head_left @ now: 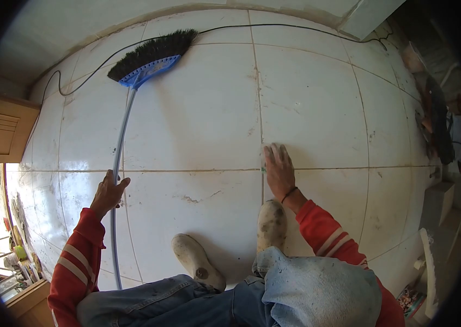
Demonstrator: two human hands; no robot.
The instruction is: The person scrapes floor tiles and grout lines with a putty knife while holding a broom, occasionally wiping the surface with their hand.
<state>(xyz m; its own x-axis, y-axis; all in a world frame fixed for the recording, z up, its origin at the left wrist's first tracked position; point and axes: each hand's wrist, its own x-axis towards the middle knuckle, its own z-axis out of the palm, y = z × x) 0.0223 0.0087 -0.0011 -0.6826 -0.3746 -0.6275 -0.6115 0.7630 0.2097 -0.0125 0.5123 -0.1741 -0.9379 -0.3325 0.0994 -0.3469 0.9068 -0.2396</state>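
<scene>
A broom [157, 66] with a blue head and black bristles lies toward the upper left, its bristles at the far end. My left hand [109, 192] is around the broom's grey handle [124, 128], about midway along it. Near the centre, my right hand [280, 171] is over the white tiled floor [203, 114], by a grout joint, its fingers stretched forward and nothing visible in them. A small greenish speck shows beside its fingertips.
A black cable [274, 24] runs along the far wall. A wooden door or cabinet [1, 128] stands at the left. Dark clutter [437, 120] lines the right side. My boots [272, 224] are on the floor in front of me.
</scene>
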